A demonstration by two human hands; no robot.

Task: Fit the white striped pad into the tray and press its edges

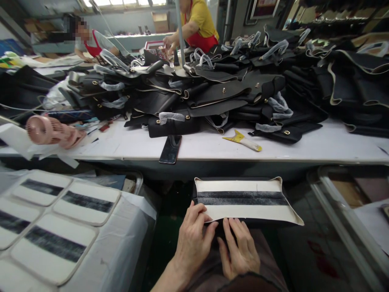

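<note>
A bag piece (pixel 243 211) lies across my lap, its cream inner face up with a dark band along the middle and black material showing at its edges. The near left edge is pinched by my left hand (pixel 196 233), fingers on the cream face and thumb by the rim. Close beside it, my right hand (pixel 240 247) has its fingers bent against the same near edge, thumb underneath. Both far corners of the piece curl up. What lies under the piece is mostly hidden.
On the white table (pixel 206 148) are a phone (pixel 170 149), a yellow-and-white hand tool (pixel 242 140), a pink fan (pixel 54 130) and a heap of black bags (pixel 212 91). Cream panels with dark bands (pixel 54 243) lie at left. Two people in red aprons work beyond.
</note>
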